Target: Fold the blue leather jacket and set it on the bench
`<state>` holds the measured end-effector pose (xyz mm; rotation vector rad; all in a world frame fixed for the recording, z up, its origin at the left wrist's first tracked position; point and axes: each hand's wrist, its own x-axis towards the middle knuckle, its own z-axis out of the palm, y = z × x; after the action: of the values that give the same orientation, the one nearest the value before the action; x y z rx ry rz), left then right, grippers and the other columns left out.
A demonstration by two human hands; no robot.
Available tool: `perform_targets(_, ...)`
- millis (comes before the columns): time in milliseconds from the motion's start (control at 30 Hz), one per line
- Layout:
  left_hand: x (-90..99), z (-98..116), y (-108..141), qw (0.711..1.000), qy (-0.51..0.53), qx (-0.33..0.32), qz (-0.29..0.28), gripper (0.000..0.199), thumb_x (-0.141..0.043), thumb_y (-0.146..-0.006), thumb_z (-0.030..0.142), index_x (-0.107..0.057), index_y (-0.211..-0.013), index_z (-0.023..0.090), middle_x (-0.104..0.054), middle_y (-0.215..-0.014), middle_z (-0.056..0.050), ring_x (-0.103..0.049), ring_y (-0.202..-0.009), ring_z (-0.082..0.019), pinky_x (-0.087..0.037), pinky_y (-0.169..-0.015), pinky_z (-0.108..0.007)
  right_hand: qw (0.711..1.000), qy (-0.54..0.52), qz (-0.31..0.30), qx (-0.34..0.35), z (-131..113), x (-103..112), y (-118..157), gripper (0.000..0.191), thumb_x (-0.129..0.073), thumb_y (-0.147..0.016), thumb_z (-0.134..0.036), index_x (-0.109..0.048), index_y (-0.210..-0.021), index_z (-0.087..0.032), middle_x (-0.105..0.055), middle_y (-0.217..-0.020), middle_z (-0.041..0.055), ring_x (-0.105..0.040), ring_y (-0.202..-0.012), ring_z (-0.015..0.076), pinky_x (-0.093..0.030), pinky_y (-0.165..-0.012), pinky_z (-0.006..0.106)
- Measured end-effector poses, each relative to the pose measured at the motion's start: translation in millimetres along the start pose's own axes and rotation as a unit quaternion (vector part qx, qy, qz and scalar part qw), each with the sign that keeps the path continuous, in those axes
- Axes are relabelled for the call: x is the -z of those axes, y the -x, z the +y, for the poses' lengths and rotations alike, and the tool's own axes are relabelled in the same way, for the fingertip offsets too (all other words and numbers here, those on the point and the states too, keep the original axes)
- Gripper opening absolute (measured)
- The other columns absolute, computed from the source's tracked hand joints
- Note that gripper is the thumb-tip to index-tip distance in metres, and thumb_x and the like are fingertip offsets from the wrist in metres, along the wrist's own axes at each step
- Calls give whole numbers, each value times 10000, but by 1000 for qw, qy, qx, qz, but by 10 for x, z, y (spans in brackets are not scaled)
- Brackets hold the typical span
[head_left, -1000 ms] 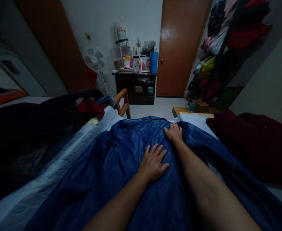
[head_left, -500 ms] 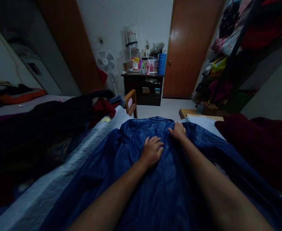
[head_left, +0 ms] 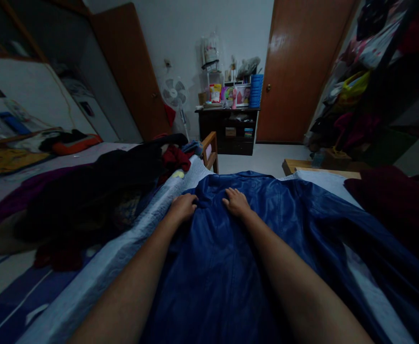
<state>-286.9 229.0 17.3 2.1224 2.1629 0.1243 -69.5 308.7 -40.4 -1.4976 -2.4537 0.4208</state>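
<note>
A dark blue leather-look jacket (head_left: pixel 216 267) lies spread over a pale cloth-covered surface, collar at the far end. My left hand (head_left: pixel 183 207) is at the jacket's left shoulder edge, fingers curled around the material, which bunches into folds beside it. On the upper part, right of those folds, my right hand (head_left: pixel 236 202) rests palm down with its fingers apart. The jacket's right sleeve (head_left: pixel 360 220) stretches out toward the lower right. My left forearm covers the area where the left sleeve would lie.
Piled dark clothes (head_left: pixel 98 191) lie along the left, and a maroon garment (head_left: pixel 384 205) lies at the right. Beyond the far edge are a wooden chair (head_left: pixel 211 148), a standing fan (head_left: pixel 175 93), a dark cabinet (head_left: pixel 227 129) and a brown door (head_left: pixel 298 71).
My left hand has moved left from the jacket's middle to its left shoulder edge. My right hand has shifted left from near the collar. The view has turned slightly left.
</note>
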Motion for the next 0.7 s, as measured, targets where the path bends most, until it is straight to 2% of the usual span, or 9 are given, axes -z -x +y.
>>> perform_targets(100, 99, 28, 0, 996, -9, -29, 80, 293, -478, -872, 158, -704, -1039, 238, -658, -1021, -63, -588, -1010, -221, -443, -921, -329, 999, 30, 9, 6, 22, -82, 21, 565, -379, -963, -490, -412, -1441, -189, -329, -1557, 94, -236, -1439, 297, -194, -1136, 455)
perform_targets(167, 184, 94, 54, 988, -34, -49, 140, 321, -453, -887, 155, -714, -1045, 255, -623, -1017, -78, -561, -1000, -233, -443, -884, -344, 999, 39, 14, 6, 31, -87, 15, 570, -360, -963, -514, -420, -1434, -199, -334, -1554, 90, -249, -1429, 308, -204, -1126, 462)
perform_targets(233, 233, 177, 133, 981, -75, -59, 169, 333, -432, -903, 173, -725, -1026, 272, -598, -1026, -91, -539, -1006, -255, -433, -858, -376, 999, 43, 16, 8, 27, -55, -11, 552, -342, -963, -526, -459, -1401, -211, -376, -1530, 88, -301, -1398, 311, -242, -1101, 458)
perform_targets(333, 210, 272, 220, 981, -137, -50, 125, 338, -413, -906, 187, -745, -916, 253, -602, -1035, -111, -533, -1024, -288, -414, -850, -418, 998, 55, 11, 9, 5, 17, -58, 490, -347, -956, -526, -566, -1278, -230, -499, -1418, 89, -431, -1276, 304, -337, -1010, 440)
perform_targets(467, 157, 328, 145, 984, -173, 16, -34, 274, -506, -814, 181, -751, -933, 217, -642, -1095, -142, -533, -1090, -341, -399, -895, -473, 996, 80, 43, 0, -26, 27, -63, 424, -388, -945, -501, -592, -1206, -237, -559, -1293, 98, -465, -1167, 293, -355, -940, 430)
perform_targets(533, 201, 380, 19, 981, -174, 28, -85, 267, -572, -763, 232, -744, -967, 208, -653, -1128, -143, -511, -1144, -366, -363, -959, -520, 994, 87, 65, 8, -30, -7, -45, 408, -413, -940, -489, -576, -1217, -238, -547, -1298, 99, -450, -1166, 289, -335, -949, 431)
perform_targets(600, 277, 469, -154, 983, -173, 22, -64, 274, -594, -748, 271, -738, -973, 205, -656, -1148, -139, -488, -1180, -372, -299, -1024, -558, 993, 87, 73, 14, -26, -38, -30, 401, -424, -938, -479, -568, -1225, -238, -543, -1306, 97, -443, -1168, 289, -328, -950, 431)
perform_targets(700, 340, 630, -485, 989, -136, -5, 60, 286, -555, -782, 250, -726, -1005, 197, -629, -1214, -134, -480, -1204, -342, -258, -1081, -521, 994, 79, 76, 18, -14, -47, -22, 405, -431, -936, -478, -567, -1234, -239, -539, -1327, 92, -436, -1182, 292, -328, -950, 426)
